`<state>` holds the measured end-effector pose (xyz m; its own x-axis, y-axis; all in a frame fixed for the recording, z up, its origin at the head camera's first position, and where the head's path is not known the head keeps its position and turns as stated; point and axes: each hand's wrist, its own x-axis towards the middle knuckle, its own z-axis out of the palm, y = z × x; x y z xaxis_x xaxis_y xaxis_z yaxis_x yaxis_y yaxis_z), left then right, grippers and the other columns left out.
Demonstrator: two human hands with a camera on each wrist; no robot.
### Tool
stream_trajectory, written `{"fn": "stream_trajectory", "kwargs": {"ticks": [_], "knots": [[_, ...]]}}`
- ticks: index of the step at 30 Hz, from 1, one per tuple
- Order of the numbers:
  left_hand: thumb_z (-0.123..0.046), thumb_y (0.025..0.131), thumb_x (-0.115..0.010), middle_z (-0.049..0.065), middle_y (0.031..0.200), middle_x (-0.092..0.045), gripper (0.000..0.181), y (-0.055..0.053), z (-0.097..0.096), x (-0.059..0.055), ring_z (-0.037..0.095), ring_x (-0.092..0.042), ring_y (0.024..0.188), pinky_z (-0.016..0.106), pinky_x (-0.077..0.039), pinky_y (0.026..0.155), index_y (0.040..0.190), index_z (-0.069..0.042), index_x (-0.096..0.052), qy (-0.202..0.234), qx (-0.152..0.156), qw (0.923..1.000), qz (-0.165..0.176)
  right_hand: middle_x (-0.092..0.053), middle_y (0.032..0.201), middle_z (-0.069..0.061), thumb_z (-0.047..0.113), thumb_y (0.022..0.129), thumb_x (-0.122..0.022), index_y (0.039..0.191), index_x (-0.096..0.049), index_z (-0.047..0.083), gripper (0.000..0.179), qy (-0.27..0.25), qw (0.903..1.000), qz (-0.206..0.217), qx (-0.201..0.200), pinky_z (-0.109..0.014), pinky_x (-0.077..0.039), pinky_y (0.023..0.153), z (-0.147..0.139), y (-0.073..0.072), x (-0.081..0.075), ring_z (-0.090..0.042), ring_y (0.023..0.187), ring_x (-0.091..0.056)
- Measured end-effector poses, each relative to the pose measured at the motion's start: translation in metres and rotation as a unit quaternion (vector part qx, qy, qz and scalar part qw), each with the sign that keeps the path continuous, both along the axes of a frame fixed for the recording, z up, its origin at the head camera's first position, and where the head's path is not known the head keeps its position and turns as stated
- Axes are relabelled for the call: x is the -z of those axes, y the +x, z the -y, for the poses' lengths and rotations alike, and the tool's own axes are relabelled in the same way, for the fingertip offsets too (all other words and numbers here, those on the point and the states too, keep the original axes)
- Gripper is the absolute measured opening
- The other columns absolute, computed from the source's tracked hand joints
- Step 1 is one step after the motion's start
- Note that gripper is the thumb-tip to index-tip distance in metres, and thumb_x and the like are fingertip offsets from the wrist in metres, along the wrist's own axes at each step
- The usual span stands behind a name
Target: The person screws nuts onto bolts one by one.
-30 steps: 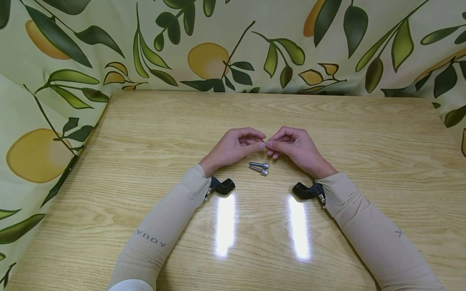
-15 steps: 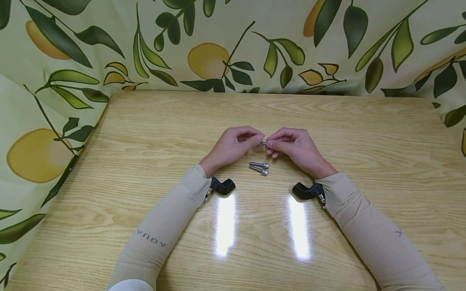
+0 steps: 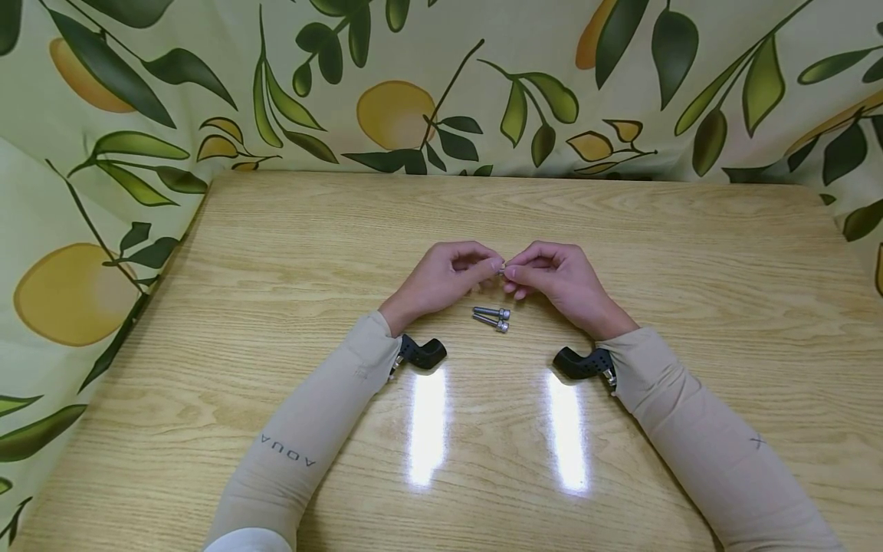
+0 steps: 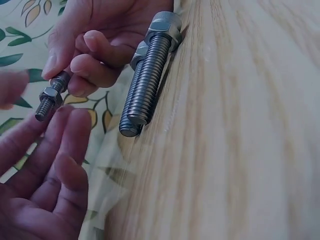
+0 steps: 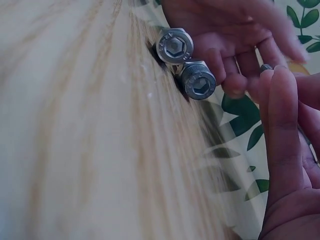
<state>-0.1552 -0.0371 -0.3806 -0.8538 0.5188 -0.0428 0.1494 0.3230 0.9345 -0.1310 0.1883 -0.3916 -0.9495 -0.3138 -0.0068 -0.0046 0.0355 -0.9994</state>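
My right hand (image 3: pixel 562 277) pinches the head end of a small socket-head bolt (image 4: pixel 44 108) between thumb and fingers. A hex nut (image 4: pixel 51 95) sits partway along its thread, seen in the left wrist view. Around the bolt's free end is my left hand (image 3: pixel 448 274), its fingertips just under the nut and its blurred thumb (image 4: pixel 11 89) apart from the bolt. In the right wrist view only the threaded tip shows past my right fingers. Two larger socket-head bolts (image 3: pixel 491 314), lying side by side on the table, are close in front of the hands.
The wood-grain table (image 3: pixel 331 230) has bright light reflections near its front. A black curved mount (image 3: pixel 424 354) juts from the left wrist, another mount (image 3: pixel 578 363) from the right. A leaf-and-fruit patterned cloth (image 3: pixel 524 46) hangs behind and at the left.
The left thumb and fingertips have shifted slightly back and forth at the bolt, uncovering it half a second ago and now partly covering it. The right hand stays almost still.
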Motion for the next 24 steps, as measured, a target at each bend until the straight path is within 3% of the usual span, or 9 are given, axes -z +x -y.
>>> {"fn": "stream_trajectory", "kwargs": {"ticks": [3, 8, 14, 21, 24], "knots": [[-0.032, 0.101, -0.068, 0.005, 0.1, -0.078, 0.024, -0.0002, -0.0003, -0.0001, 0.015, -0.073, 0.088, 0.026, -0.056, 0.08, 0.115, -0.013, -0.076, -0.005, -0.003, 1.0, 0.008, -0.079, 0.089, -0.008, 0.009, 0.098, -0.072, 0.104, -0.07, -0.003, 0.013, 0.007, 1.0, 0.003, 0.001, -0.027, -0.063, 0.072, 0.0001, 0.0004, -0.0005, -0.013, 0.08, -0.076], [-0.027, 0.095, -0.077, 0.002, 0.114, -0.076, 0.027, -0.0004, 0.0003, -0.0003, 0.014, -0.071, 0.095, 0.026, -0.055, 0.084, 0.119, -0.015, -0.075, -0.003, 0.003, 1.0, -0.004, -0.079, 0.089, -0.005, 0.01, 0.098, -0.071, 0.103, -0.071, 0.0, 0.011, 0.012, 0.9999, 0.003, -0.003, -0.027, -0.063, 0.072, -0.0002, 0.0003, -0.0005, -0.013, 0.08, -0.076], [-0.032, 0.103, -0.065, 0.007, 0.098, -0.079, 0.027, 0.0006, -0.0001, -0.0003, 0.016, -0.075, 0.086, 0.026, -0.055, 0.079, 0.119, -0.012, -0.074, -0.003, 0.003, 0.9999, 0.011, -0.079, 0.09, -0.007, 0.009, 0.098, -0.071, 0.101, -0.07, 0.0, 0.009, 0.008, 0.9999, 0.006, -0.003, -0.027, -0.063, 0.072, 0.0001, -0.0002, 0.0002, -0.013, 0.08, -0.076], [-0.027, 0.095, -0.077, 0.003, 0.101, -0.078, 0.026, 0.0008, 0.0001, -0.0013, 0.015, -0.072, 0.088, 0.026, -0.055, 0.078, 0.118, -0.015, -0.075, -0.003, 0.007, 0.9999, 0.012, -0.079, 0.087, -0.005, 0.007, 0.098, -0.071, 0.101, -0.069, -0.003, 0.01, 0.002, 1.0, 0.002, -0.004, -0.026, -0.063, 0.07, -0.0003, -0.0002, 0.0016, -0.013, 0.077, -0.075], [-0.031, 0.098, -0.072, 0.004, 0.097, -0.078, 0.025, 0.0004, 0.0, -0.0007, 0.015, -0.072, 0.086, 0.025, -0.052, 0.072, 0.118, -0.015, -0.075, -0.005, 0.007, 0.9999, 0.014, -0.079, 0.087, -0.004, 0.007, 0.098, -0.07, 0.101, -0.069, -0.003, 0.011, -0.001, 1.0, 0.001, -0.002, -0.026, -0.063, 0.069, -0.0003, -0.001, 0.0017, -0.012, 0.077, -0.075]]}}
